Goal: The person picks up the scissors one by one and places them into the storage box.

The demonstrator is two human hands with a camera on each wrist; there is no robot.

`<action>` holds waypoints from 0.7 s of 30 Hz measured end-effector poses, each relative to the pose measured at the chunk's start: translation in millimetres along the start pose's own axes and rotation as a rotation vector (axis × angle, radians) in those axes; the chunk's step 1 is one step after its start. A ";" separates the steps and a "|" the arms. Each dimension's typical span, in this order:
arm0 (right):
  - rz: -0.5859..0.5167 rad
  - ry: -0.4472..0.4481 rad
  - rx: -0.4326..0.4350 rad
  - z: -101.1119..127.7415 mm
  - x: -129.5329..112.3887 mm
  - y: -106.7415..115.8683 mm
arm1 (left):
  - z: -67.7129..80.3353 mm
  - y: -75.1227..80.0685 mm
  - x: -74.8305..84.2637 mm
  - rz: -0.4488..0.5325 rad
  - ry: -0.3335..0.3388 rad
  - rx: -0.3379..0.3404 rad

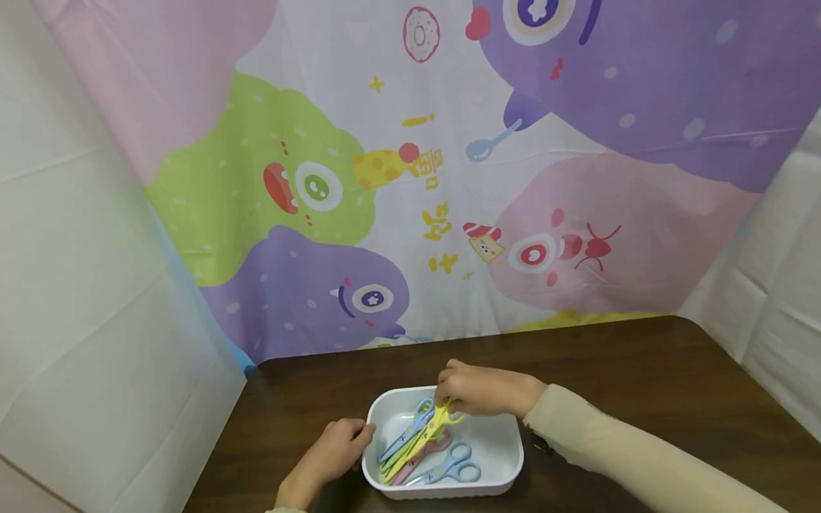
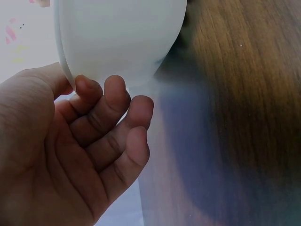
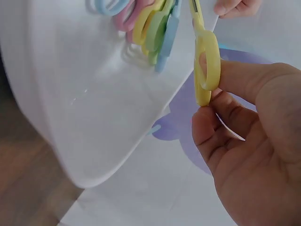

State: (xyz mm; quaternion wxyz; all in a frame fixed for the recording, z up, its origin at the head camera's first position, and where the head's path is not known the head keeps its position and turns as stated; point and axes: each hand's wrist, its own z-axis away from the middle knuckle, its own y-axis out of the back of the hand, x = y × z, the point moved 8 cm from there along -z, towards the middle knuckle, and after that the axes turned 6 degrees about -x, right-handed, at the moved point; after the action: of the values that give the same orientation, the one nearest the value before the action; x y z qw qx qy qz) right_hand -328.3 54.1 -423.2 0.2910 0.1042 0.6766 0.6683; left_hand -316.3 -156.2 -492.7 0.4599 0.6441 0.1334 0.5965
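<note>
A white plastic basin (image 1: 513, 445) stands on the table with several child-size scissors in it. My right hand (image 1: 479, 389) is over its far rim and pinches yellow scissors (image 1: 431, 430) by the handles, blades slanting down toward the others. In the right wrist view, thumb and fingers hold the yellow handle (image 3: 214, 56). Below lie blue scissors (image 1: 458, 467), pink scissors (image 1: 410, 468), green scissors (image 3: 158, 32), a second yellow pair (image 3: 139, 29) and another blue pair (image 1: 405, 436). My left hand (image 1: 335, 447) grips the basin's left edge, thumb at the rim, fingers against the outer wall (image 2: 113, 52).
The dark brown table (image 1: 616, 385) runs back to a cloth backdrop (image 1: 449, 306) printed with cartoon monsters. White cloth sheets hang on the left (image 1: 109, 299) and right (image 1: 779, 285). A small dark object (image 1: 541, 443) sits under the right cuff.
</note>
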 end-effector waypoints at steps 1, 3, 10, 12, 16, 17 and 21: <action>-0.002 0.001 -0.002 -0.7 -1.1 -0.1 | 0.1 0.1 0.2 -0.001 -0.002 0.001; -0.013 0.011 -0.002 -2.2 -4.1 0.0 | 0.2 0.3 0.4 -0.002 -0.005 0.001; -0.050 0.002 -0.040 -9.8 -12.0 -7.1 | 0.3 0.0 -0.9 0.008 -0.001 -0.004; -0.053 0.009 -0.047 -12.0 -14.6 -9.3 | 0.3 -0.3 -1.5 0.012 0.000 -0.008; -0.060 0.015 -0.066 -16.1 -18.3 -13.4 | 0.2 -0.8 -2.1 0.017 0.003 -0.017; -0.064 0.014 -0.070 -17.0 -18.7 -14.3 | 0.1 -0.8 -2.2 0.017 0.004 -0.019; -0.064 0.017 -0.083 -20.3 -20.4 -17.9 | -0.5 0.2 -1.2 0.012 -0.002 -0.015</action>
State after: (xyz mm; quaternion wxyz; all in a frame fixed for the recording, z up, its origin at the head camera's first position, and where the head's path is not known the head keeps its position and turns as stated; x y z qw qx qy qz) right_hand -318.1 24.6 -436.5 0.3105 0.0649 0.6538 0.6870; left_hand -317.1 -157.0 -493.4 0.4615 0.6419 0.1245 0.5996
